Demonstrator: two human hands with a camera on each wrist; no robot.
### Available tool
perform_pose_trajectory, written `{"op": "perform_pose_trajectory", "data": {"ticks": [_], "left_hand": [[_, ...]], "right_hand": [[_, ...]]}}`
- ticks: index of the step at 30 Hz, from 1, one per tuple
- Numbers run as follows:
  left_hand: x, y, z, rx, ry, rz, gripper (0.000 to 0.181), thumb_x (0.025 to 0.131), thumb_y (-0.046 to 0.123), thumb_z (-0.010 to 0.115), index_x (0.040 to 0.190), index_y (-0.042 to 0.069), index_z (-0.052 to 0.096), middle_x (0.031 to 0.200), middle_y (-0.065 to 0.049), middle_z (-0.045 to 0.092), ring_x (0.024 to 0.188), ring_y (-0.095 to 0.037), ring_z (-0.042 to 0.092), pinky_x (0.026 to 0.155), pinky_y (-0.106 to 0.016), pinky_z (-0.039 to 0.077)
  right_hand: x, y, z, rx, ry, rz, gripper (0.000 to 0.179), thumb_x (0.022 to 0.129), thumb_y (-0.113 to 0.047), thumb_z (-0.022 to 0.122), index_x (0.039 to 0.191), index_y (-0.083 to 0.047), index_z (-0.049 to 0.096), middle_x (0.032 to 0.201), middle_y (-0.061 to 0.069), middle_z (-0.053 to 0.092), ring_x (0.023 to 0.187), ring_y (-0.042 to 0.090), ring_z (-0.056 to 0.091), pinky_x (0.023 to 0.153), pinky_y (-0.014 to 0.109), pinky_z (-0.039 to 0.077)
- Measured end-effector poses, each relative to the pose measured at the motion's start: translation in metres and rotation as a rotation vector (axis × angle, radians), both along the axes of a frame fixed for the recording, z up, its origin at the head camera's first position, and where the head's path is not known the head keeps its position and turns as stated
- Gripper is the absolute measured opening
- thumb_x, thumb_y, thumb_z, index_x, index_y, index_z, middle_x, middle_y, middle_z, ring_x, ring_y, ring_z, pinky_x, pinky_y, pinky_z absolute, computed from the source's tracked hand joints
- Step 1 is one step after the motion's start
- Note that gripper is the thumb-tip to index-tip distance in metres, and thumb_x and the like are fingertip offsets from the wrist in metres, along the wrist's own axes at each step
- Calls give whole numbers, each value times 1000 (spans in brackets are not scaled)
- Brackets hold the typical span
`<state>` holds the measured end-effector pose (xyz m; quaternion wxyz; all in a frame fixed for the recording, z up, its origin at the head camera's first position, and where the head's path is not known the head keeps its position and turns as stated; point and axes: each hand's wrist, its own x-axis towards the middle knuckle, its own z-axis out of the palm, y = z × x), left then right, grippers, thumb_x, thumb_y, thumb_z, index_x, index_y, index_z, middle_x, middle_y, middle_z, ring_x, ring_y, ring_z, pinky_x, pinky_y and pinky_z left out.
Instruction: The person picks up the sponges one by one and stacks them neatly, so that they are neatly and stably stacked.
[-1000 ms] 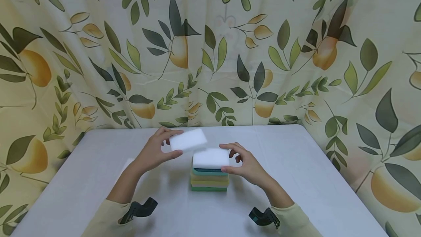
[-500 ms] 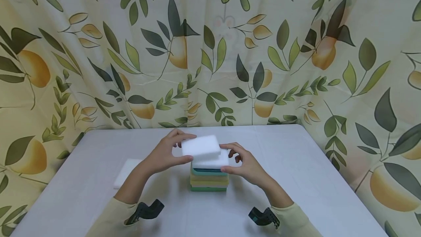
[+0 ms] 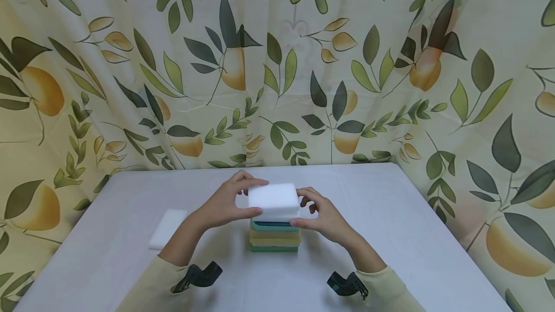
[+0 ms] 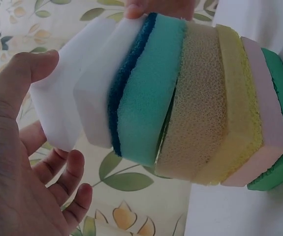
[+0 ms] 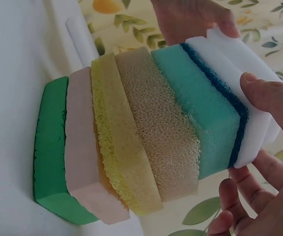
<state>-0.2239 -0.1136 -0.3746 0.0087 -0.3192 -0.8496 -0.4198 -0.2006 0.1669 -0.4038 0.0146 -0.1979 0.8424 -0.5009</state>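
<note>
My left hand pinches a white sponge between thumb and fingers. It sits over a second white sponge, and a narrow gap shows between the two in the left wrist view. My right hand grips the second white sponge at its right end. Below it, the stack runs down through a teal sponge with a dark blue scouring face, a porous beige sponge, a yellow sponge, a pale pink sponge and a green sponge at the bottom.
Another white block lies flat on the white-covered table, left of the stack and partly behind my left forearm. A curtain with fruit and leaf print hangs behind the table.
My left hand has carried its white sponge rightward and down, from left of the stack to over it. More of the white block on the left shows. My right hand has stayed put.
</note>
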Motion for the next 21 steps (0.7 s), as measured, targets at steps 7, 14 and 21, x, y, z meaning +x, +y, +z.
{"op": "perform_pose_trajectory", "data": {"ticks": [7, 14, 21], "left_hand": [[-3, 3, -3, -3, 10, -24, 55, 83, 37, 78, 134, 26, 61, 117, 2, 52, 103, -15, 50, 84, -36, 46], [-3, 7, -2, -14, 0, -39, 55, 83, 35, 78, 135, 25, 61, 117, 1, 52, 105, -17, 50, 84, -36, 46], [-5, 8, -5, -21, -4, -40, 55, 83, 34, 78, 135, 25, 60, 117, 2, 52, 106, -16, 50, 85, -37, 46]], "right_hand": [[-1, 0, 0, 6, -3, 5, 60, 78, -29, 83, 131, -16, 58, 115, 1, 57, 105, 32, 46, 79, 32, 40], [-1, 0, -1, 11, -15, 2, 60, 78, -27, 84, 130, -14, 58, 111, 4, 56, 99, 33, 45, 77, 33, 40], [-1, 0, -1, 13, -30, -2, 62, 78, -27, 84, 132, -13, 57, 109, 7, 55, 94, 35, 45, 75, 34, 40]]}}
